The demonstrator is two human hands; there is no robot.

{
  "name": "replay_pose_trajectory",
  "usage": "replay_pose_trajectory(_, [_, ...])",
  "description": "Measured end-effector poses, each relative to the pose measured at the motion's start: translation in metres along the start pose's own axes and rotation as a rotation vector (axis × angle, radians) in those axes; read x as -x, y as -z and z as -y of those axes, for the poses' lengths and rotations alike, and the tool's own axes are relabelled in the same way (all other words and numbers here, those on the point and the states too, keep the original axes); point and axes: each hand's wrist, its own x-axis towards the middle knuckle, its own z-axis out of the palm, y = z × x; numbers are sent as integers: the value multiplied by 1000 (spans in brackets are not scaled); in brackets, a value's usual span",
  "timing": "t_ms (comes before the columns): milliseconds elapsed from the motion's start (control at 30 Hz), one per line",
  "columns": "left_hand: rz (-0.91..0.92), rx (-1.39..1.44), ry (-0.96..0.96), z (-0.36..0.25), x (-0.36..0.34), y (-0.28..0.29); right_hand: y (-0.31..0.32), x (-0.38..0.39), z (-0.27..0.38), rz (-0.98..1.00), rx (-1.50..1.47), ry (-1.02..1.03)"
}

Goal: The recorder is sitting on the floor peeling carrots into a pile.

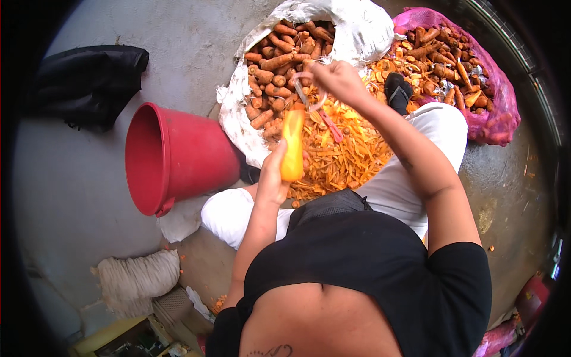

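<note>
A thick peeled carrot (293,146), bright orange and smooth, stands upright in my left hand (275,175), whose fingers wrap its lower part. My right hand (340,82) is closed on a peeler (301,89), held just above the carrot's top end; motion smears the peeler and my fingertips partly hide it. Beneath both hands spreads a heap of orange peelings (351,157). A red-handled tool (331,126) lies on that heap, its other end hard to make out. Unpeeled carrots (276,59) fill the white sack (363,30) beyond my left hand.
At the left a red bucket (199,152) lies on its side. A pink mesh sack (496,113) of carrots and scraps sits at the far right, near a black sandal (397,89). Black cloth (89,83) and a rolled pale sack (140,279) lie further left.
</note>
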Motion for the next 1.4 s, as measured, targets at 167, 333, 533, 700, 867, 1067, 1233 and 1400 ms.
replay_pose_trajectory(167, [151, 476, 42, 0, -12, 5, 10, -28, -50, 30, -292, -290])
replay_pose_trajectory(333, [34, 574, 66, 8, -29, -5, -12, -41, -157, 244, -148, -290])
replay_pose_trajectory(533, [-254, 401, -91, 4, -32, 10, -87, -20, -188, 406, 543, -359])
replay_pose_trajectory(700, [-358, 326, -95, 6, -44, 25, -119, -10, -224, 362, 575, -635])
replay_pose_trajectory(867, [-359, 280, -51, 13, -57, 28, -124, -10, -256, 241, 739, -530])
replay_pose_trajectory(1067, [-333, 512, 40, 4, -64, 35, -122, -17, -213, 332, 556, -548])
replay_pose_trajectory(1233, [-207, 514, -102, 14, -69, 28, -101, -14, -184, 186, 85, -640])
replay_pose_trajectory(1400, [33, 381, -379, 3, -53, 8, -99, -4, -127, 146, -783, -654])
